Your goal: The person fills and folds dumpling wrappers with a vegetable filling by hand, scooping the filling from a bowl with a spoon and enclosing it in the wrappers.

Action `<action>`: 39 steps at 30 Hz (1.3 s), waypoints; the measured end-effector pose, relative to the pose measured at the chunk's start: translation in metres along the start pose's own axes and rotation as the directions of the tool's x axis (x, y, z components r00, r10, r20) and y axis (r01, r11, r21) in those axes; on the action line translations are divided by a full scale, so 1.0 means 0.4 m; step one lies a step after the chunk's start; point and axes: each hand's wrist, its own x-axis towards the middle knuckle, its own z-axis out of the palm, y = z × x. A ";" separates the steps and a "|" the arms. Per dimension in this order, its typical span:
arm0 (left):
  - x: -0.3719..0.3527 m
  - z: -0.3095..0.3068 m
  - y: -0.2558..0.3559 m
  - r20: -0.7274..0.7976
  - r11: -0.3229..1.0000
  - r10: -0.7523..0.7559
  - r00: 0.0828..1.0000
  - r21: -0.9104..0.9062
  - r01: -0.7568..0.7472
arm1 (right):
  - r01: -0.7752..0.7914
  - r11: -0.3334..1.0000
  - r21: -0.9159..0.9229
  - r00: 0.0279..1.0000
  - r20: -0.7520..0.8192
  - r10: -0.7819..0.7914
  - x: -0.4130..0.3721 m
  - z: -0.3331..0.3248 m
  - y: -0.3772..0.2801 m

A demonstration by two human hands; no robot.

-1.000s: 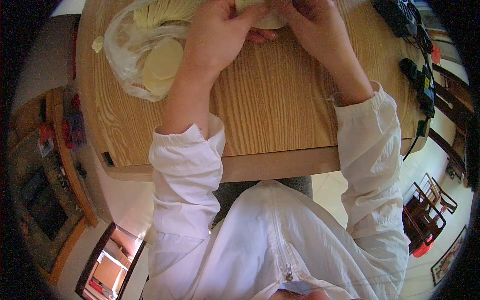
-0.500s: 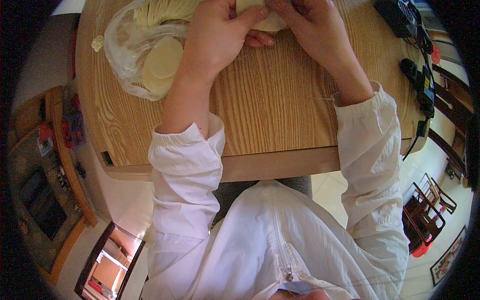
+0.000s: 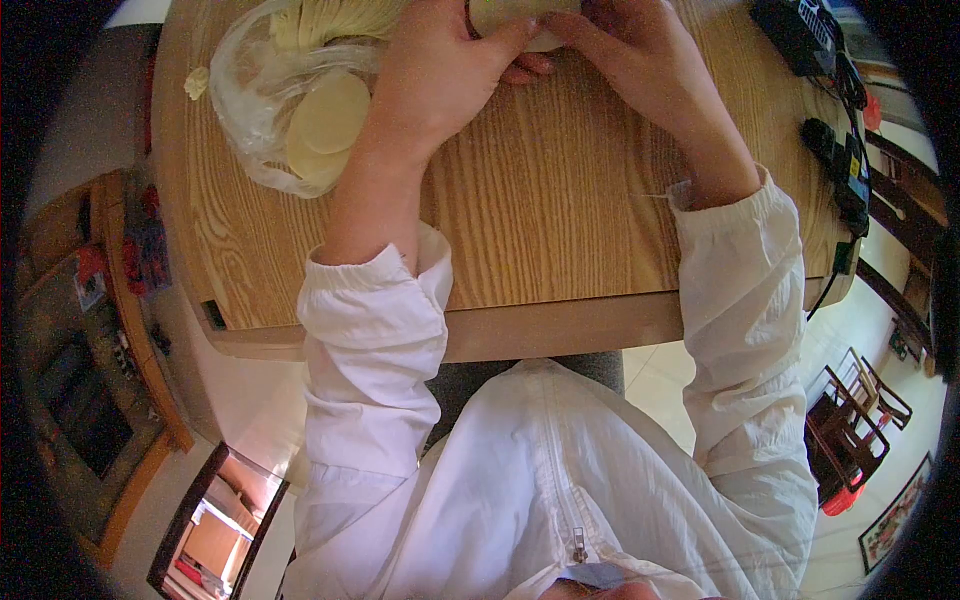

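Plastic bag (image 3: 245,95) at 10 o'clock holds a stack of round wrappers (image 3: 325,125), many unused. Left hand (image 3: 435,70) and right hand (image 3: 630,55), at 12 o'clock, both pinch one pale dough piece (image 3: 520,18) just above the wooden table (image 3: 540,220); folding appears under way, not finished. Black devices (image 3: 845,165) lie at 2 o'clock. The frame's top edge cuts the dough piece; filling and seal cannot be judged.
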 end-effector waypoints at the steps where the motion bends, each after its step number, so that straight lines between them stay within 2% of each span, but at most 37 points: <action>1: 0.000 -0.002 0.000 0.004 1.000 -0.020 1.000 0.015 0.020 | 0.012 1.000 -0.017 1.000 0.000 -0.012 -0.001 0.000 -0.001; 4: -0.005 -0.002 0.008 0.027 1.000 0.018 0.999 0.000 -0.018 | -0.004 0.999 -0.052 1.000 -0.014 0.003 0.007 0.003 0.015; 10: -0.002 0.000 0.015 -0.017 0.993 -0.052 0.999 0.106 0.053 | -0.061 0.996 -0.064 0.998 -0.018 0.060 0.006 0.009 -0.012; 13: -0.002 0.001 0.017 -0.029 0.991 -0.096 0.995 0.096 0.098 | 0.059 0.986 -0.157 0.998 -0.006 -0.060 0.001 0.003 -0.006; 16: -0.014 0.007 0.030 -0.015 0.993 -0.001 1.000 0.118 0.003 | 0.015 0.988 -0.151 1.000 -0.017 -0.018 0.006 0.005 -0.008; 19: -0.004 0.003 0.019 0.011 0.993 -0.085 0.996 0.078 0.084 | 0.093 0.980 -0.175 0.995 -0.006 -0.095 0.002 0.004 -0.008; 22: -0.013 0.008 0.025 0.028 0.999 -0.027 0.999 0.019 0.027 | 0.146 0.972 -0.185 0.989 0.004 -0.148 0.010 0.002 0.017; 25: -0.006 -0.003 0.009 0.052 0.998 0.001 0.999 0.055 -0.004 | 0.076 0.981 -0.181 0.997 -0.002 -0.078 0.005 0.004 -0.002; 28: -0.004 0.004 0.025 0.024 0.991 -0.088 0.996 0.105 0.085 | 0.144 0.968 -0.207 0.989 -0.001 -0.148 0.003 0.004 -0.006; 31: -0.004 0.000 0.015 0.030 0.992 -0.089 0.996 0.095 0.086 | 0.131 0.969 -0.210 0.991 0.010 -0.131 0.001 0.004 -0.011; 34: -0.003 0.000 0.012 0.010 0.995 -0.068 0.998 0.080 0.067 | 0.086 0.977 -0.194 0.994 -0.055 -0.099 0.007 0.007 0.018; 37: -0.011 0.007 0.028 -0.047 0.978 -0.020 0.999 0.206 0.029 | -0.079 0.986 -0.149 0.985 -0.162 0.054 0.011 0.005 0.008; 39: -0.010 0.003 0.035 -0.052 0.986 -0.117 0.992 0.115 0.122 | -0.083 0.971 -0.226 0.980 -0.193 0.039 0.010 0.001 0.001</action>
